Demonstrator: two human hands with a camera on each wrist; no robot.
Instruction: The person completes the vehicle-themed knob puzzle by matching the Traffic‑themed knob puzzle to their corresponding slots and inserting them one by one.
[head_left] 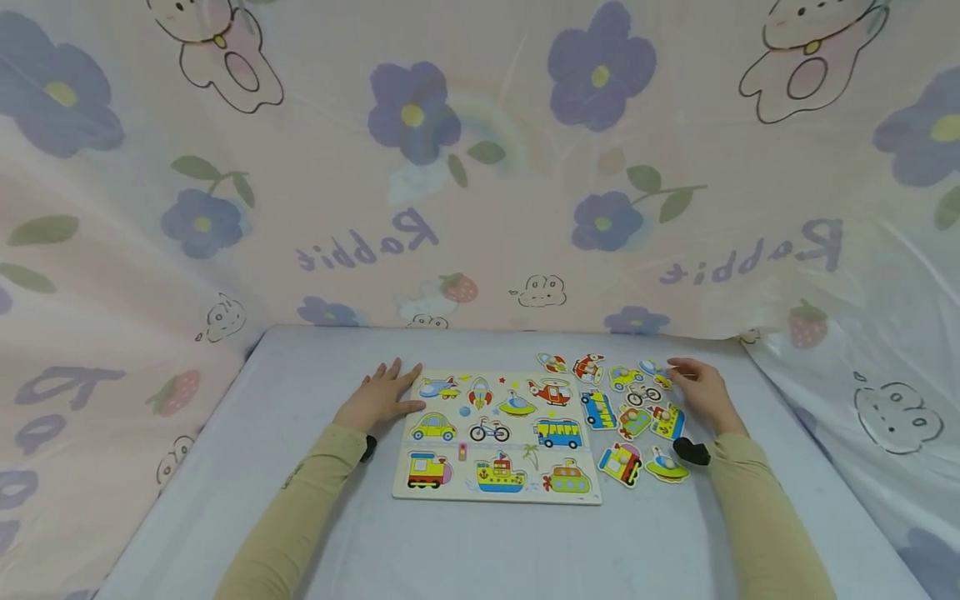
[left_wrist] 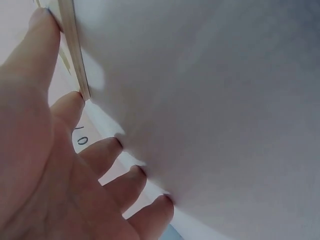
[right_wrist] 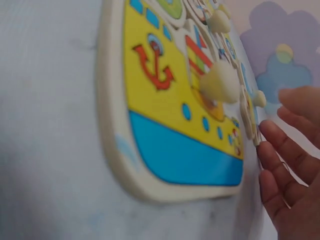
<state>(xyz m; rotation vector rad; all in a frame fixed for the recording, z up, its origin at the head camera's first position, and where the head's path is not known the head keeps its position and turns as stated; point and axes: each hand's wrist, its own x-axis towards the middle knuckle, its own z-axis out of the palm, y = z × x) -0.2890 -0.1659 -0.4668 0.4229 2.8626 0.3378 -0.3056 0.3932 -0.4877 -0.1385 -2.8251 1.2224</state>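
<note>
A wooden puzzle board (head_left: 480, 490) printed with vehicles lies flat on the table. My left hand (head_left: 381, 396) rests at its upper left corner, fingers spread, the thumb on the board's edge and the other fingertips on the cloth in the left wrist view. To the board's right are loose knobbed pieces. My right hand (head_left: 705, 390) is at the far right of them, fingertips right at the airplane piece (head_left: 654, 372), fingers loosely bent. In the right wrist view the ship piece (right_wrist: 185, 145) fills the foreground, and the fingers (right_wrist: 287, 160) stand beside a further piece's knob.
Around the right hand lie a bicycle piece (head_left: 643, 395), a car piece (head_left: 626, 378) and a submarine piece (head_left: 634, 422). Nearer are a train piece (head_left: 621, 464) and a flying saucer piece (head_left: 666, 465). A bus piece (head_left: 599, 410) lies by the board. A printed curtain (head_left: 495, 208) hangs behind.
</note>
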